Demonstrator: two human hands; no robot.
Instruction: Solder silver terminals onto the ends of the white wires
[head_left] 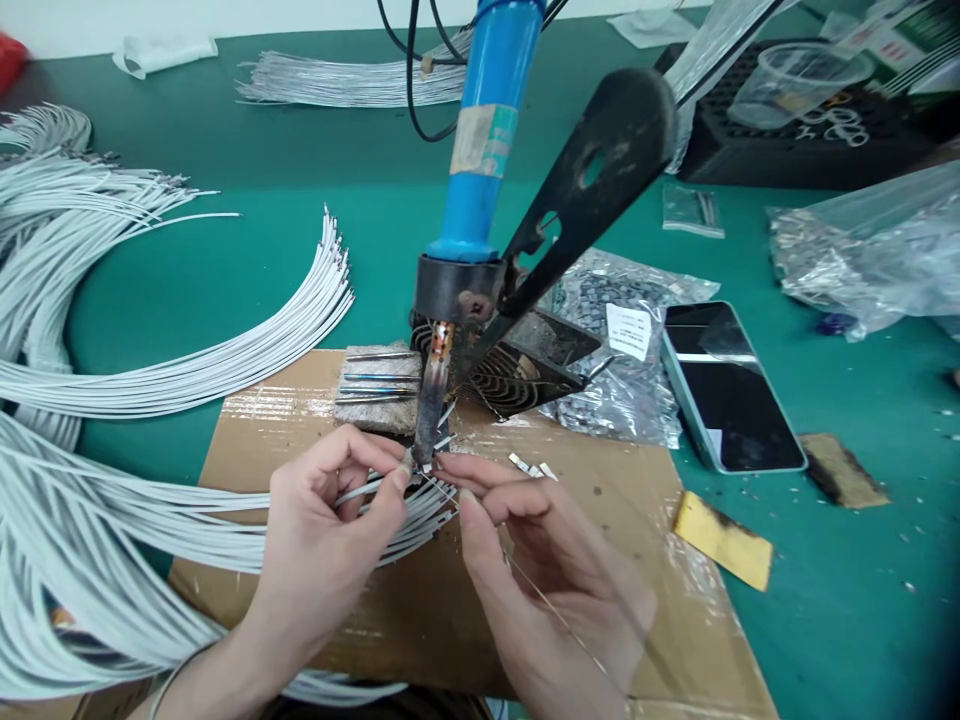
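Mid-frame, a white cable (369, 489) is apparently pinched by the left hand (319, 535), and solder wire (556, 610), likely bendy and best gripped behind its tip, by the right hand (559, 560).

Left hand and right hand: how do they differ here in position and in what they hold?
The left hand is left of the soldering iron tip, while the right hand is on its right. The left hand appears to pinch one of the white cables, though its exact grip is partly hidden; the right hand holds a thin wire that trails toward the bottom of the picture. Both are bare, with fingertips close to the tip.
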